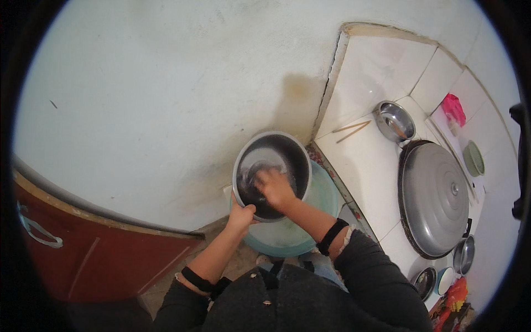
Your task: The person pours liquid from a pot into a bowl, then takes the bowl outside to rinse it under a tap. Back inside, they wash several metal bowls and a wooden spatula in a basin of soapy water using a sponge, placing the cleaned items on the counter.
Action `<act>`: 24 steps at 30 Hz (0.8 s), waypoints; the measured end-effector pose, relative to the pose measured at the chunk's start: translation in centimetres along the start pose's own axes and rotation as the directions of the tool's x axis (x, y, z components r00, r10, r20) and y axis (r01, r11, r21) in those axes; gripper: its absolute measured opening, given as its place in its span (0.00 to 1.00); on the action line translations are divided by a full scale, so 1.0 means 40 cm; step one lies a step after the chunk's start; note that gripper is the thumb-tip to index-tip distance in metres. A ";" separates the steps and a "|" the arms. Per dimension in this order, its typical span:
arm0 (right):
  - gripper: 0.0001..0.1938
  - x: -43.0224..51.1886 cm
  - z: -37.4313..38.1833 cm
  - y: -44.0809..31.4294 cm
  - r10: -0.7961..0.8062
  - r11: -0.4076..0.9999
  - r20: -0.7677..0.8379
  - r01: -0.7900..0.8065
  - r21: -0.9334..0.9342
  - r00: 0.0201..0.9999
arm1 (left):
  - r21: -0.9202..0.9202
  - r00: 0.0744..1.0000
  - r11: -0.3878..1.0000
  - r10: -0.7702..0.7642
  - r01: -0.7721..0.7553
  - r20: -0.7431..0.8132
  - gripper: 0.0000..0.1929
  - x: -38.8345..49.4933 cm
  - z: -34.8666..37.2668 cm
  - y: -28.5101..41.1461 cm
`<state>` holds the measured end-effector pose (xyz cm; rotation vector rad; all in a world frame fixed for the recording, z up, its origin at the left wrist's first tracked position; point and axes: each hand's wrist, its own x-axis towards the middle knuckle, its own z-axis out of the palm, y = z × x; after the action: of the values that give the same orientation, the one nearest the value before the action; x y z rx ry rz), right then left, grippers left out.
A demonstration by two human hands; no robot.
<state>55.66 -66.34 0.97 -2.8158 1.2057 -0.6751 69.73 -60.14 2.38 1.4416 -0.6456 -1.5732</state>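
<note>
A deep round metal basin (271, 139) is tilted in front of me, its open side towards the camera. My left hand (242, 216) grips its near-left rim, thumb over the edge. Inside the basin, my right hand (274, 189) is blurred, with its fingers spread over the bottom and nothing visible in them. A pale, shiny patch shows on the basin's inner surface, perhaps water. Underneath stands a wide turquoise plastic tub (286, 245), partly covered by the metal basin and my forearms.
To the right, a white tiled counter (352, 162) carries a large domed metal lid (435, 199), a steel bowl (395, 120), wooden chopsticks (352, 130), smaller bowls (425, 282) and a green basket (473, 158). A red cabinet (112, 257) stands left; a whitewashed wall (166, 103) rises ahead.
</note>
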 end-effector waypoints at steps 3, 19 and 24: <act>0.14 0.011 -0.011 0.019 -0.018 0.999 0.063 0.016 0.027 0.998 | 0.048 1.000 0.999 0.004 -0.004 -0.015 0.36 0.005 -0.008 -0.012; 0.12 -0.007 -0.003 0.075 -0.295 0.948 0.341 0.318 -0.012 0.893 | 0.159 0.984 0.971 0.175 -0.177 0.025 0.41 0.015 -0.068 0.004; 0.16 0.053 -0.030 0.134 -0.114 0.970 -0.110 0.087 -0.225 0.987 | 0.435 0.892 0.790 0.447 -0.431 0.073 0.42 0.016 -0.066 0.048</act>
<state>52.81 -71.39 1.96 -3.0775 1.2335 -0.7755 72.82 -61.11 3.18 1.4898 -1.2838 -1.0657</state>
